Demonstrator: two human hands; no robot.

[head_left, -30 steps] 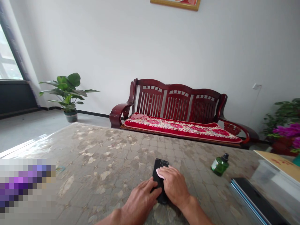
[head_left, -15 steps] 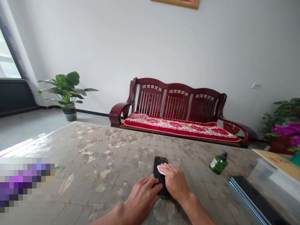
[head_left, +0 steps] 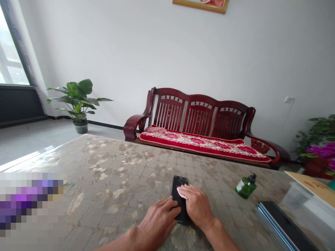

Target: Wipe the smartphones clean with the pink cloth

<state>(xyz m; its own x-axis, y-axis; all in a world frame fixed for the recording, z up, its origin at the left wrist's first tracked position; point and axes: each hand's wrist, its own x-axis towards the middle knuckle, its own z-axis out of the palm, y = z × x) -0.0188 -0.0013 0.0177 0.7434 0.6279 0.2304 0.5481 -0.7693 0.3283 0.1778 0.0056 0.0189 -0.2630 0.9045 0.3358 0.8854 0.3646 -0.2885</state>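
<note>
On the patterned tabletop (head_left: 99, 195), rests a half-open left hand (head_left: 161, 216) on a flat-lying black phone (head_left: 184, 209), seemingly against slipping; holds pink cloth (head_left: 180, 192) to its screen with a nearly closed right hand (head_left: 197, 203).

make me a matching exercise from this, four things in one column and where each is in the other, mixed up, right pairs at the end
Things
1. pink cloth
2. left hand
3. green bottle
4. red floral cover

Places
a. on the seat of the wooden bench
b. upright on the table, right of both hands
c. in the right hand, against the dark phone
d. resting on the phone's lower left side

Right pairs: 1-c, 2-d, 3-b, 4-a
</note>
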